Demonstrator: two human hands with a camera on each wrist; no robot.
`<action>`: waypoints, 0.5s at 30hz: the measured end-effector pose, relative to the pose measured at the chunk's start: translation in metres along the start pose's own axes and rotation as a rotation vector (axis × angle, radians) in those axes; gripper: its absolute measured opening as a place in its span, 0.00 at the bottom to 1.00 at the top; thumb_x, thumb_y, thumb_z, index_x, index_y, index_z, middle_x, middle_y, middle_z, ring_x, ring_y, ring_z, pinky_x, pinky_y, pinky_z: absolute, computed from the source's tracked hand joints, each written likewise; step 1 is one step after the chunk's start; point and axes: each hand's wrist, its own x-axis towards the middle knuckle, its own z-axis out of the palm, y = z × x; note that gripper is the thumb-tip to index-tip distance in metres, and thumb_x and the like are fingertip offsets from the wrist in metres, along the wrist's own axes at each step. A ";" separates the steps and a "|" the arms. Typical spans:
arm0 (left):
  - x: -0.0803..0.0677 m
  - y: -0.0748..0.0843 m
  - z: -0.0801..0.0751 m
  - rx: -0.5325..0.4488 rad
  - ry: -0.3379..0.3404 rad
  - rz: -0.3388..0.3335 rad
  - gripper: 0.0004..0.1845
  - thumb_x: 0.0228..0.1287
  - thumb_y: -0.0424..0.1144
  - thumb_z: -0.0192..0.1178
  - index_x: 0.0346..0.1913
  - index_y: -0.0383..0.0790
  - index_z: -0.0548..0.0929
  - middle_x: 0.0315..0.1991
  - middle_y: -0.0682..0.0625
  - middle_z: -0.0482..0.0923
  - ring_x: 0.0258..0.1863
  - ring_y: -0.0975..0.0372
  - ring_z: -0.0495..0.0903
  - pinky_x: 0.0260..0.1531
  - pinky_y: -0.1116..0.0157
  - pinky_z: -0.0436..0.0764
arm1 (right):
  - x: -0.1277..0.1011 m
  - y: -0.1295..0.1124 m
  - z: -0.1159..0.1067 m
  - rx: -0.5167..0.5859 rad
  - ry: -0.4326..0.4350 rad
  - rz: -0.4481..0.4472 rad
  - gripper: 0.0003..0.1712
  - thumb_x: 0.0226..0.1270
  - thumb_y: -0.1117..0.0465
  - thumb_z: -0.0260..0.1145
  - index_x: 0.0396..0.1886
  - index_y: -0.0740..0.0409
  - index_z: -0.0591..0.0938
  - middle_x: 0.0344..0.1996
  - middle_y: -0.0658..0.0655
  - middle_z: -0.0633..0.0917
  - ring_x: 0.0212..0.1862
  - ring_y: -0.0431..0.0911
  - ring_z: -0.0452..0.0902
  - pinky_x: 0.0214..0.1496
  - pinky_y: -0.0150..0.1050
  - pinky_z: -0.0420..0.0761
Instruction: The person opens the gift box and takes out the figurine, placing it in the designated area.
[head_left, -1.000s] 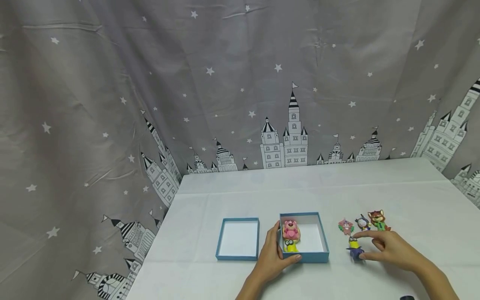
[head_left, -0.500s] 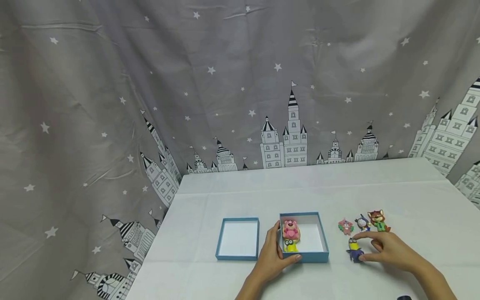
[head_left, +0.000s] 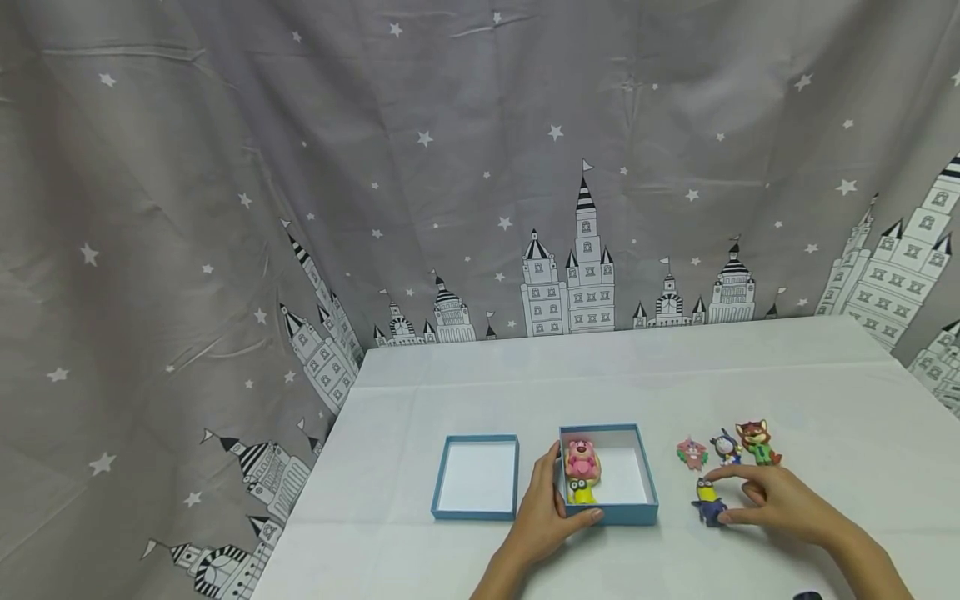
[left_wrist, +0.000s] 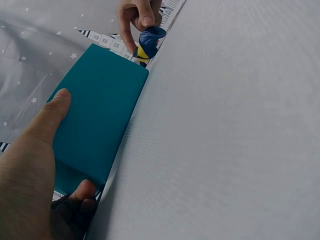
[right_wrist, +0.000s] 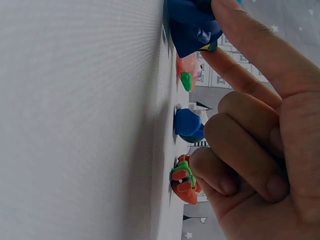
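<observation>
An open teal box [head_left: 609, 513] [left_wrist: 95, 117] stands on the white table with a pink bear figure [head_left: 580, 457] and a yellow minion figure [head_left: 579, 491] inside. My left hand [head_left: 546, 512] [left_wrist: 30, 165] grips its near left corner, thumb along the front wall. My right hand [head_left: 776, 498] [right_wrist: 260, 125] pinches a yellow and blue minion figure [head_left: 708, 498] [left_wrist: 146, 47] [right_wrist: 192, 25] between thumb and forefinger on the table, right of the box.
The teal lid [head_left: 477, 477] lies open-side up left of the box. Three small figures stand behind my right hand: a pink one [head_left: 691, 452] [right_wrist: 186, 72], a blue one [head_left: 724, 446] [right_wrist: 188, 124] and an orange fox [head_left: 757, 440] [right_wrist: 183, 181]. A grey star-and-castle curtain [head_left: 450, 167] hangs behind the table.
The right hand has drawn slightly nearer with the minion figure still between its fingers. The left hand and box have stayed put.
</observation>
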 end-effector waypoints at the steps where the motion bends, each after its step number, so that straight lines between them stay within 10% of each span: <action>1: 0.000 0.000 0.000 0.005 0.002 0.001 0.56 0.46 0.61 0.67 0.72 0.49 0.46 0.65 0.48 0.57 0.30 0.71 0.69 0.31 0.73 0.73 | 0.000 0.000 0.000 -0.001 0.001 0.003 0.27 0.48 0.50 0.73 0.48 0.55 0.80 0.14 0.38 0.57 0.17 0.30 0.51 0.16 0.31 0.58; 15: 0.003 0.005 -0.001 0.021 0.000 -0.013 0.55 0.46 0.62 0.66 0.72 0.46 0.47 0.65 0.47 0.57 0.31 0.70 0.68 0.33 0.73 0.73 | 0.002 -0.002 -0.005 -0.011 -0.005 0.025 0.29 0.46 0.48 0.74 0.49 0.53 0.79 0.13 0.38 0.59 0.17 0.31 0.52 0.16 0.31 0.59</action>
